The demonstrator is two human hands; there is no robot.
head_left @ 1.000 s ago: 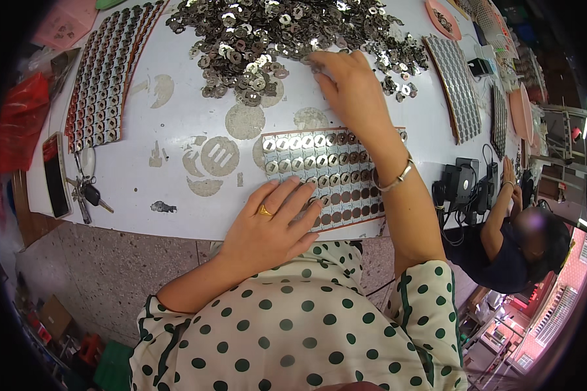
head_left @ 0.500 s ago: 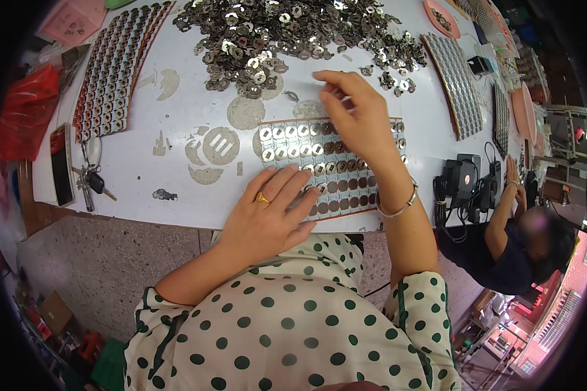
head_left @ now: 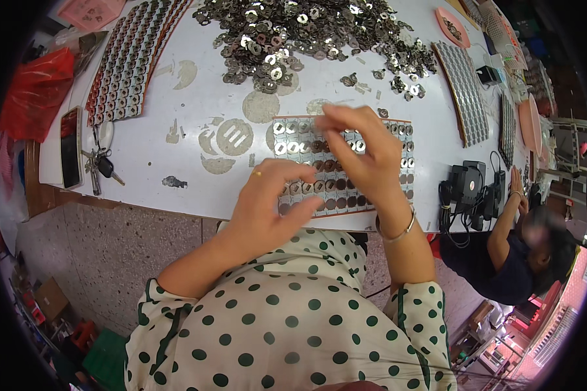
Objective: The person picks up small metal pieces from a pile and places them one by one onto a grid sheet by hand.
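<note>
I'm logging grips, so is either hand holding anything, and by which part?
The left hand shows no hold, thumb and fingers apart at the board; for the right hand, blurred at the fingertips, it can't be told.

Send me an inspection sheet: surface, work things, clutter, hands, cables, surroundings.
Surface: white tabletop, grey patches.
Work things: gridded board, partly covered with metal pieces; loose metal heap beyond.
Clutter: phone, keys and red bag, left.
Hands: left hand at board's left side, thumb and fingers apart; right hand over board, fingertips blurred, grip unclear.
Cables: black cables beside adapters, right.
Surroundings: co-worker, right; speckled floor.
</note>
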